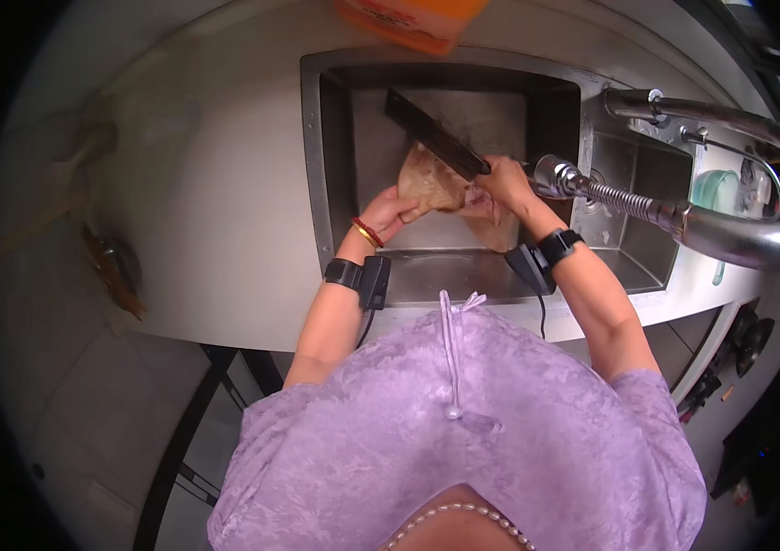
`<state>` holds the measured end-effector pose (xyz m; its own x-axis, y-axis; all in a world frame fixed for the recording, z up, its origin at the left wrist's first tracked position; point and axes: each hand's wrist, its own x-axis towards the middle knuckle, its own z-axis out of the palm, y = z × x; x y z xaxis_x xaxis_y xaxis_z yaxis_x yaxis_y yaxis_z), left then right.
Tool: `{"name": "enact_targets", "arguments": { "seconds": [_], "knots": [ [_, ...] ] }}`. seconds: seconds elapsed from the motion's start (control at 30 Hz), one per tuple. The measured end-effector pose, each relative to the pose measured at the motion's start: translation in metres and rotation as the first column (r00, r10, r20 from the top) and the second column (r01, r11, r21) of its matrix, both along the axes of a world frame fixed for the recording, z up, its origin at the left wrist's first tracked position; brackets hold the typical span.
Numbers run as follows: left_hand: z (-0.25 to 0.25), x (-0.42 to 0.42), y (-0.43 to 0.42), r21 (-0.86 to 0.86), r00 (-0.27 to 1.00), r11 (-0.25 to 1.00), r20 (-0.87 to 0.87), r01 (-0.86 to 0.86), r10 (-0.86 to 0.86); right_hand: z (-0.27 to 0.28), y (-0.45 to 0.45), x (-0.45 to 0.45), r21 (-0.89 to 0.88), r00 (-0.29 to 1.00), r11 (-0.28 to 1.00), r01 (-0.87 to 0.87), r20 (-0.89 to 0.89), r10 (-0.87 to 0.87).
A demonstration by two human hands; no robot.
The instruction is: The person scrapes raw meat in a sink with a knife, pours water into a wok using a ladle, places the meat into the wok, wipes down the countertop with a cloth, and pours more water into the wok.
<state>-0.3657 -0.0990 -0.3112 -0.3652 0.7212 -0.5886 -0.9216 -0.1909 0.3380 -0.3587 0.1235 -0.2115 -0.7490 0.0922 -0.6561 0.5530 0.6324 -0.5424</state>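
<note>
Over the sink basin (312,138), my left hand (388,213) has its fingers closed on the edge of a pale, pinkish piece of raw meat (431,184). My right hand (506,182) grips a dark-bladed kitchen knife (431,133) by its handle end. The blade slants up and to the left, passing over the top of the meat and covering part of it. More of the meat hangs below and between my hands. Some of the right fingers are hidden.
A chrome spring-hose faucet (629,197) reaches in from the right, with its head close beside my right hand. A smaller basin (656,243) and a greenish cup (716,191) are at the right. Behind the sink stands an orange container (413,23).
</note>
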Motion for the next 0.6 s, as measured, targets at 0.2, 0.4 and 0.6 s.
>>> {"name": "enact_targets", "arguments": {
  "seconds": [0.2,0.4,0.6],
  "knots": [
    [-0.067,-0.015,-0.004,-0.612,0.964,0.790,-0.196,0.025,-0.182,0.027,0.003,0.024,0.037,1.000,0.999,-0.024,-0.002,0.024],
    [-0.067,-0.030,0.002,-0.719,0.969,0.692,-0.123,0.062,-0.214,0.020,0.016,0.040,0.140,0.963,0.954,-0.266,0.087,0.256],
    [-0.055,-0.020,0.000,-0.466,0.977,0.863,0.170,0.196,-0.131,0.019,0.013,0.021,0.142,0.956,0.950,-0.278,0.137,0.259]
  ]
}}
